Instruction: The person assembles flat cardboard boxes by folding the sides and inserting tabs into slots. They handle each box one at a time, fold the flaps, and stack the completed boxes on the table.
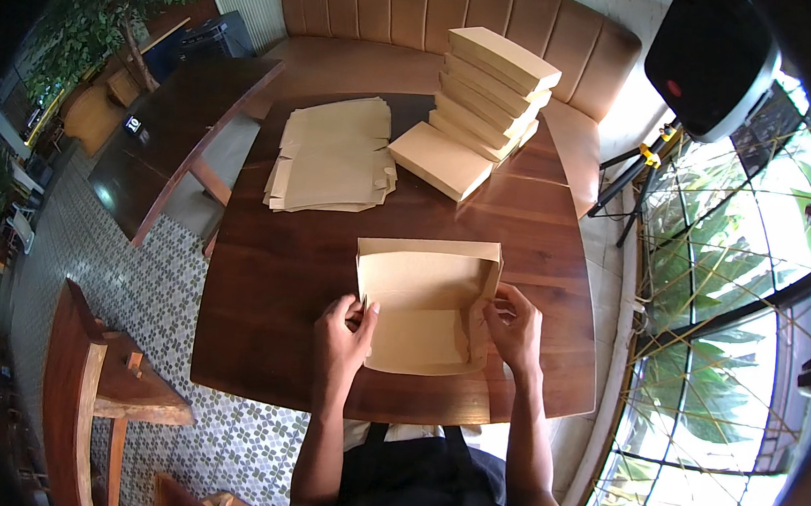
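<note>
The left hand [344, 333] has its thumb and curled fingers closed narrowly on the left wall of an open, rectangular, light-brown cardboard box [426, 334]. The right hand [515, 328] pinches the right wall of the same box between thumb and fingers. The box sits between the two hands, its open top facing up and a raised panel along the edge away from the person. Beneath the grip is a dark-brown, polished wooden table [268, 337]. Beyond the left hand lies a loose pile of flat, light-brown cardboard blanks [332, 154]. Beyond the right hand stands a leaning stack of closed, light-brown cardboard boxes [491, 99], with one shallow, closed cardboard box [442, 162] at its near left side. Farther past the grip is a tan, channel-backed upholstered bench [371, 72]; well to its left is a second dark wooden table [186, 97].
</note>
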Available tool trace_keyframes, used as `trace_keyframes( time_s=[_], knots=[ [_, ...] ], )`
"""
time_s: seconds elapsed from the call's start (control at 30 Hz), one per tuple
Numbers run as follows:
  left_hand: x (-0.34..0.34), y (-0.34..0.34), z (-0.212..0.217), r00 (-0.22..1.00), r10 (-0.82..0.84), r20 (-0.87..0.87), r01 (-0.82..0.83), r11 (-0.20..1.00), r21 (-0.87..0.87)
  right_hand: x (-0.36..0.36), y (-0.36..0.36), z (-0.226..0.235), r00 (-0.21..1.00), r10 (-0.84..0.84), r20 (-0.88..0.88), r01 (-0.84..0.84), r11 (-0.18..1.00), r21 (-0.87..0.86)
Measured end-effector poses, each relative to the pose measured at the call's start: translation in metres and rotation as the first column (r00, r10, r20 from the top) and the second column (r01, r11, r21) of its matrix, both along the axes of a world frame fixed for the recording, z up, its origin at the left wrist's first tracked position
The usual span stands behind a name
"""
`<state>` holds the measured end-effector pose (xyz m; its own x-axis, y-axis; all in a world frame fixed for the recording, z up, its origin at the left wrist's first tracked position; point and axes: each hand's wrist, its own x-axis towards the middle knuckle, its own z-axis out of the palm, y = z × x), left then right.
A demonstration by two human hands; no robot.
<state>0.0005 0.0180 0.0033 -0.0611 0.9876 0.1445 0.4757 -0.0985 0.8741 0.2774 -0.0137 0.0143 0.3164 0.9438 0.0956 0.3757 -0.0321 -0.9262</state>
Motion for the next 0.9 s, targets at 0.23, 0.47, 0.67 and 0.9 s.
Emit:
trace_keyframes(
  time_s=[0.23,0.47,0.67,0.9],
  knots=[
    [-0.003,0.009,-0.004,0.992,-0.006,0.127,0.019,0.994,-0.106,-0.004,0.000,-0.007,0.997,-0.066,-0.046,0.065,0.998,-0.014],
    [-0.027,0.005,-0.010,0.954,-0.158,0.255,0.205,0.965,-0.166,0.001,-0.006,-0.020,1.000,-0.002,-0.027,0.003,0.999,0.037],
    [-0.043,-0.001,0.009,0.793,-0.111,0.599,0.372,0.867,-0.332,0.015,-0.014,-0.018,0.978,0.179,-0.111,-0.174,0.983,0.054],
    [-0.037,-0.006,0.024,0.847,-0.117,0.519,0.375,0.823,-0.427,0.014,-0.023,0.012,0.964,0.132,-0.229,-0.172,0.972,-0.161]
  ],
)
